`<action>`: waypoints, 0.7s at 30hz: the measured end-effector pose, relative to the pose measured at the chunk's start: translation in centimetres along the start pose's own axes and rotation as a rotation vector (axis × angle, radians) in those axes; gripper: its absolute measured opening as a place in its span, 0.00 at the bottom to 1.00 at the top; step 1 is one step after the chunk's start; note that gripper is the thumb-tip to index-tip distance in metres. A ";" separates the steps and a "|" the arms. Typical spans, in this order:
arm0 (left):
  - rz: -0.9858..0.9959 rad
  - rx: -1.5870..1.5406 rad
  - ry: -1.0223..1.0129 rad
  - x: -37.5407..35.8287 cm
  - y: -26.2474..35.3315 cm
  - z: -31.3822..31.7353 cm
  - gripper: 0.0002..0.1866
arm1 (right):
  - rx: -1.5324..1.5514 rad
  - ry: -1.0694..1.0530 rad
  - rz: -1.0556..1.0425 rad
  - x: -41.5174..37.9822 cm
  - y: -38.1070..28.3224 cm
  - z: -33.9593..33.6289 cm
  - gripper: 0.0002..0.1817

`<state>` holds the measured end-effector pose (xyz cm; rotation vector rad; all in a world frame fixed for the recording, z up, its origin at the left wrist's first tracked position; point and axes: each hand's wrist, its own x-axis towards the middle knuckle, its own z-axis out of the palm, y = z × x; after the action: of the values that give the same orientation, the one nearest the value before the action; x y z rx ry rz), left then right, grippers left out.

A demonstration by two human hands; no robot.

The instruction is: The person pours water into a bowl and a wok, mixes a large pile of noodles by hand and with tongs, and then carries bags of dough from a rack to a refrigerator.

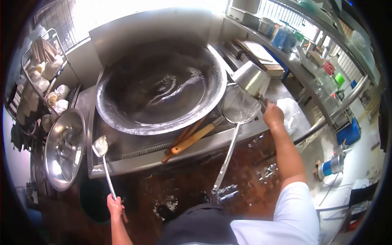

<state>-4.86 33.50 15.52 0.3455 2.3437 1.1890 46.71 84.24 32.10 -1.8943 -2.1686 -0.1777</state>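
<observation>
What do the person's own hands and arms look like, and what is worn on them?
The left hand and right hand are bare; no glove or wristband shows. A short white cloth sleeve leaves the right forearm uncovered. The left sleeve is out of view.

The left hand [115,207] holds a ladle [101,145]; the right hand [273,114] grips a metal pot [250,78] by its handle.
</observation>
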 end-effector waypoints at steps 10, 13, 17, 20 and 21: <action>0.195 0.064 -0.040 -14.5 6.7 3.8 0.23 | 0.417 0.235 -0.048 -5.2 3.3 5.1 0.27; 0.546 0.132 -0.270 -13.6 12.3 8.8 0.23 | 0.539 0.242 -0.018 -8.0 3.2 5.2 0.27; 0.706 0.238 -0.588 -12.2 19.8 18.5 0.22 | 0.763 0.326 0.074 -11.0 4.6 4.6 0.25; 0.752 0.293 -0.751 -10.1 22.2 27.0 0.22 | 0.841 0.266 0.134 -12.9 5.9 2.5 0.25; 0.729 0.321 -0.789 -9.7 23.1 29.4 0.22 | 0.871 0.214 0.158 -13.5 6.3 2.2 0.25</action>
<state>19.04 63.14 22.36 1.5581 1.6983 0.7096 54.26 72.79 25.88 -1.4253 -1.5491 0.4930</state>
